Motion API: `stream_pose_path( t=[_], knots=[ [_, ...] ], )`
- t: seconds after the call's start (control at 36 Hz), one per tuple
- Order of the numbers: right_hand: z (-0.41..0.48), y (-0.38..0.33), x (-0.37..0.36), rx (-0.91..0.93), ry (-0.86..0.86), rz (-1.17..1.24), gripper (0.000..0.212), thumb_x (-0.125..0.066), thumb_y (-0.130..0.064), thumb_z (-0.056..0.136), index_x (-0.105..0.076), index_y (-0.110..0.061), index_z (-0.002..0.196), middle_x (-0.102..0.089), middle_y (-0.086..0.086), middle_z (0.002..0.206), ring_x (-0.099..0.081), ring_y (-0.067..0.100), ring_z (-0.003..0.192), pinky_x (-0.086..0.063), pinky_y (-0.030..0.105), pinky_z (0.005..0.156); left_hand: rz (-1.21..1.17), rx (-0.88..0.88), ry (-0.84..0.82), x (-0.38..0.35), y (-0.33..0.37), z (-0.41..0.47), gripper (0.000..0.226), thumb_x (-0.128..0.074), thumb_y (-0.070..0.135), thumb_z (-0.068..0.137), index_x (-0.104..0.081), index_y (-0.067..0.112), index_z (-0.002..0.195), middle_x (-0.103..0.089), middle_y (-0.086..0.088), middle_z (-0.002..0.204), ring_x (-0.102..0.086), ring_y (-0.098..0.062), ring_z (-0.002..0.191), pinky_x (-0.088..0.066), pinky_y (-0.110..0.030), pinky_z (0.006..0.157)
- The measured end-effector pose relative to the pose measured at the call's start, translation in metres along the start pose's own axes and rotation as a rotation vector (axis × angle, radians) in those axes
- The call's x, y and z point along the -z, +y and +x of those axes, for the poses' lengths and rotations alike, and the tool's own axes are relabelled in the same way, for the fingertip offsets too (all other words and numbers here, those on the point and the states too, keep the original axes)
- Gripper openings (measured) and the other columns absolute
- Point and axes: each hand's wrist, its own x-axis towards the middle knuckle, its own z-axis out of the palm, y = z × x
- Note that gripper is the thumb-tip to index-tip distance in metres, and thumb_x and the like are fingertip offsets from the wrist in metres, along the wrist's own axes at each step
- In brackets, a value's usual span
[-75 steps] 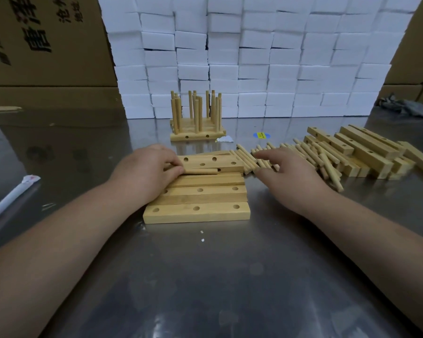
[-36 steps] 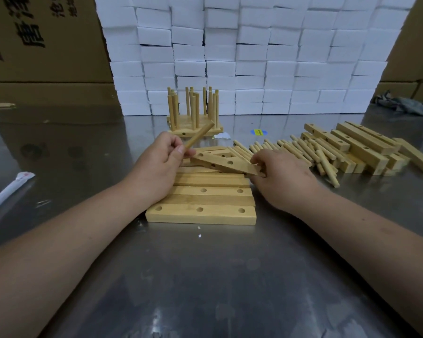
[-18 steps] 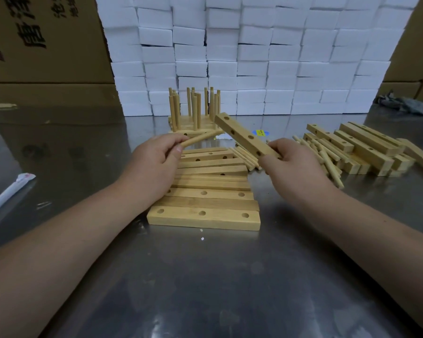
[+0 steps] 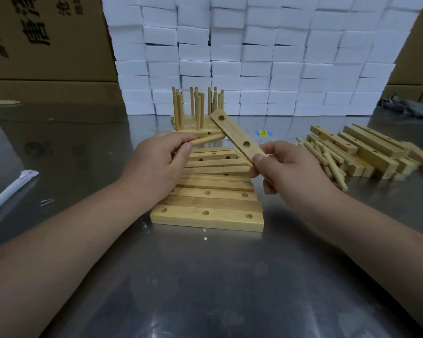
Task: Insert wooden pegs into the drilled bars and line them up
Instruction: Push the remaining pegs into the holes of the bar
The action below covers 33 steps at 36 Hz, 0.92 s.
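left hand [image 4: 156,157] fingers [image 4: 181,140] pinch peg [image 4: 206,140] | right hand [image 4: 288,164] fingers [image 4: 259,159] clamp bar [image 4: 235,136] end | square peg to a hole [image 4: 221,117], push straight

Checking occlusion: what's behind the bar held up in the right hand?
A rack of upright pegs stands behind the bar, white boxes beyond. The bar's far end covers the rack's right front corner; peg seating there is hidden.

On the bench [image 4: 205,289], a row of flat bars [image 4: 206,217] lies near, at centre. Over its far end the left hand [image 4: 156,162] holds a peg [image 4: 206,140] and the right hand [image 4: 291,167] a lifted bar [image 4: 235,135]. Behind them stands a pegged stack [image 4: 200,108]. Loose pegs [image 4: 332,162] lie to the right, with a bar heap [image 4: 371,150] farther right. Stacked blocks [image 4: 254,57] line the far edge.
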Motion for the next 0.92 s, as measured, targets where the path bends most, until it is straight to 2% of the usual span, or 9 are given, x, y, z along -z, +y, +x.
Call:
stream_pose_path(
  t=[0.08,0.22,0.31,0.36,0.44,0.56,0.64,0.69,0.92],
  knots=[
    [-0.001,-0.001,-0.001,-0.022,-0.039,0.032,0.003,-0.055,-0.014,0.085,-0.053,-0.016,0.087,-0.07,0.0,0.071,-0.05,0.01,0.046,-0.042,0.027,0.052,-0.005,-0.025,-0.005,0.0,0.002,-0.001,0.027,-0.049,0.016,0.095,-0.065,0.016,0.116,-0.049,0.024,0.081,-0.047,0.003,0.074,-0.032,-0.013,0.063],
    [0.002,0.002,-0.002,-0.022,0.044,-0.002,0.016,-0.058,-0.009,0.077,-0.045,-0.018,0.076,-0.06,0.014,0.076,-0.049,0.016,0.054,-0.038,0.032,0.053,-0.028,-0.018,0.069,0.001,0.001,-0.001,0.026,-0.048,0.016,0.095,-0.065,0.014,0.114,-0.05,0.022,0.077,-0.048,0.005,0.073,-0.032,-0.008,0.062],
    [0.005,0.004,0.001,-0.016,0.052,-0.073,0.012,-0.057,-0.013,0.08,-0.047,-0.018,0.081,-0.054,0.011,0.075,-0.049,0.019,0.061,-0.043,0.037,0.058,-0.025,-0.018,0.106,0.002,0.002,-0.001,0.026,-0.047,0.016,0.095,-0.064,0.013,0.115,-0.05,0.02,0.077,-0.049,0.001,0.074,-0.036,-0.015,0.063],
    [0.004,0.004,0.001,-0.004,0.042,-0.091,0.009,-0.056,-0.021,0.083,-0.048,-0.019,0.082,-0.058,0.015,0.08,-0.048,0.018,0.063,-0.043,0.038,0.06,-0.015,-0.028,0.105,0.002,0.002,-0.001,0.027,-0.046,0.016,0.096,-0.064,0.013,0.115,-0.05,0.021,0.077,-0.048,0.001,0.074,-0.037,-0.017,0.063],
    [0.002,0.004,0.0,0.021,0.017,-0.101,0.009,-0.048,-0.035,0.09,-0.054,-0.028,0.089,-0.061,0.004,0.08,-0.049,0.012,0.063,-0.04,0.034,0.062,0.005,-0.044,0.089,0.002,0.003,-0.001,0.028,-0.046,0.017,0.096,-0.064,0.013,0.116,-0.049,0.021,0.077,-0.047,0.001,0.072,-0.036,-0.017,0.062],
    [0.0,0.002,0.0,0.06,-0.037,-0.08,0.024,-0.039,-0.027,0.097,-0.059,-0.034,0.084,-0.053,-0.01,0.071,-0.045,0.006,0.064,-0.033,0.025,0.063,0.025,-0.062,0.062,0.003,0.004,-0.001,0.029,-0.046,0.018,0.095,-0.063,0.013,0.119,-0.048,0.02,0.078,-0.047,0.0,0.073,-0.036,-0.016,0.063],
    [-0.002,0.0,-0.001,0.046,-0.111,-0.078,0.029,-0.037,-0.026,0.098,-0.059,-0.035,0.114,-0.053,-0.01,0.078,-0.045,0.004,0.067,-0.034,0.023,0.066,0.031,-0.063,0.061,0.002,0.004,-0.001,0.029,-0.047,0.017,0.095,-0.063,0.012,0.119,-0.049,0.015,0.078,-0.047,0.001,0.074,-0.036,-0.013,0.064],
    [-0.004,0.0,-0.002,0.032,-0.138,-0.079,0.037,-0.038,-0.027,0.097,-0.047,-0.039,0.131,-0.054,-0.011,0.079,-0.047,0.003,0.068,-0.037,0.024,0.067,0.035,-0.061,0.072,0.003,0.004,-0.001,0.028,-0.048,0.017,0.095,-0.063,0.012,0.118,-0.05,0.014,0.079,-0.047,0.004,0.074,-0.034,-0.005,0.064],
    [-0.006,-0.004,-0.002,0.005,-0.195,0.037,0.041,-0.043,-0.018,0.096,-0.048,-0.035,0.133,-0.055,-0.001,0.071,-0.049,0.011,0.057,-0.044,0.023,0.056,0.04,-0.061,0.075,0.003,0.005,-0.001,0.028,-0.051,0.018,0.093,-0.063,0.014,0.118,-0.047,0.023,0.081,-0.048,0.007,0.075,-0.033,0.0,0.065]
  ],
)
